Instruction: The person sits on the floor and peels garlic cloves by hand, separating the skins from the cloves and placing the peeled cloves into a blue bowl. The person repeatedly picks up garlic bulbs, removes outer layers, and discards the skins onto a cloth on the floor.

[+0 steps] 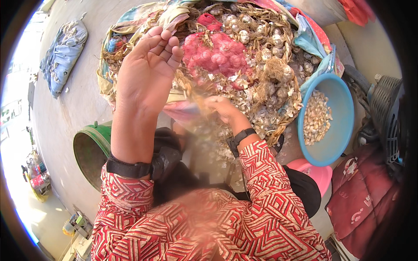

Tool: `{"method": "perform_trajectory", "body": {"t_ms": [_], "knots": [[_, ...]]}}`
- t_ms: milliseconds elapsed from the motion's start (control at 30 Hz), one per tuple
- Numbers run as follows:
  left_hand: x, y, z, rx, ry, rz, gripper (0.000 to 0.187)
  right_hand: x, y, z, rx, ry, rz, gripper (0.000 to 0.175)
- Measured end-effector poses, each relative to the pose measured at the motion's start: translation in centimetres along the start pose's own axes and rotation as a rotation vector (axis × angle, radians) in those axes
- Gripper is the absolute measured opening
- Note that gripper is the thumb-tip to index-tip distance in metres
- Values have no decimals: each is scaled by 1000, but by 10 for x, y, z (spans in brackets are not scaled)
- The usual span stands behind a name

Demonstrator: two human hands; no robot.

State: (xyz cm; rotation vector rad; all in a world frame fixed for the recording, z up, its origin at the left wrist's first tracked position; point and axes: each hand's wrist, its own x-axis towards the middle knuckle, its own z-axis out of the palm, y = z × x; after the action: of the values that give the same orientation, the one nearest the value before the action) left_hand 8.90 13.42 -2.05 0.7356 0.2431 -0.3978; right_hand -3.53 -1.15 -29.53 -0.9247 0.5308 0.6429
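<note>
My left hand [147, 68] is raised with its palm towards me, fingers loosely curled and slightly apart, and no object shows in it. Just beyond its fingertips lies a folded edge of pale yellow cloth [173, 19]. Lower and to the right, my right hand [222, 109] has its fingers bent together beside straw-coloured dried stalks [184, 83]; a blur over the fingertips hides what they may hold. Before me, dried garlic bulbs [244, 36] and papery skins [258, 111] cover a spread cloth. A red mesh bag [215, 55] full of bulbs lies among them.
To the right, a blue plastic basin [341, 130] holds peeled-looking garlic cloves [316, 119], above a pink basin [321, 179]. A green bucket [106, 137] lies tipped at left. Beyond it is a blue cloth bundle [65, 55]. Dark red quilted fabric [362, 195] hangs at lower right.
</note>
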Motion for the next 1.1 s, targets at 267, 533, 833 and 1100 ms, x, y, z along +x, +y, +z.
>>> {"method": "perform_trajectory", "body": {"t_ms": [267, 533, 833, 1100], "knots": [[-3, -12, 13, 233, 170, 86, 39, -58, -101, 29, 333, -113, -138, 19], [-13, -18, 21, 278, 146, 63, 32, -70, -106, 39, -18, 21, -171, 18], [-25, -71, 38, 488, -59, -169, 17, -87, -125, 92, 655, -278, -185, 27], [-28, -76, 42, 319, -252, -171, 14, -63, -130, 105, 671, -269, -262, 30]]}}
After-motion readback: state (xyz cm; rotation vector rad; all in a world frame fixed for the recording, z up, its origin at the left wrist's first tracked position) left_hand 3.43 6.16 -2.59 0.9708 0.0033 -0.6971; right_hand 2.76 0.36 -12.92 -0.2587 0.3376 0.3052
